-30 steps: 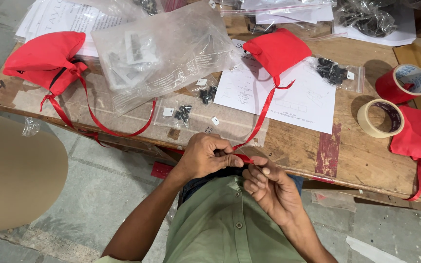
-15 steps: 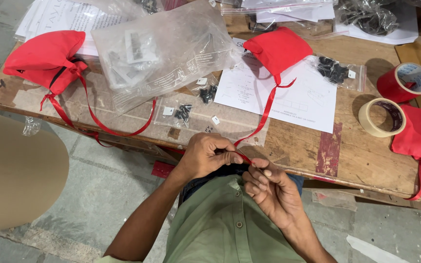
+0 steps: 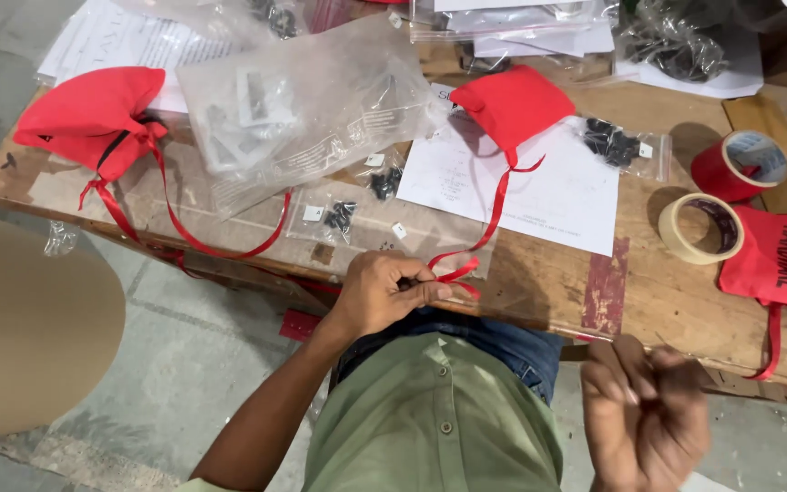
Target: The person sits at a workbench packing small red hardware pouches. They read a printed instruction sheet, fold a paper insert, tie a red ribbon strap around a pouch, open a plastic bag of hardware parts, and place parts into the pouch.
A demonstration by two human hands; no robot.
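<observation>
The ends of the red ribbon [image 3: 466,271] are pinched in the left hand [image 3: 384,292], its grip closed narrowly on them just off the near edge of the tabletop [image 3: 548,292]. The ribbon is seen running up from that pinch, across a printed white sheet [image 3: 557,196], to the small red drawstring pouch [image 3: 514,105], which lies on the sheet near the middle of the tabletop. A second ago both hands were held together at the ribbon ends; the right hand [image 3: 644,415] is now drawn well away, low and to the right, loosely curled, and whether anything is held in it cannot be told. From this parting of the hands it is judged that a knot in the ribbon ends has been pulled tight or is nearly finished. A second red pouch [image 3: 88,114] with a long ribbon, clear plastic bags [image 3: 311,109] of small dark parts and two rolls of tape [image 3: 703,228] are shown resting elsewhere on the tabletop.
</observation>
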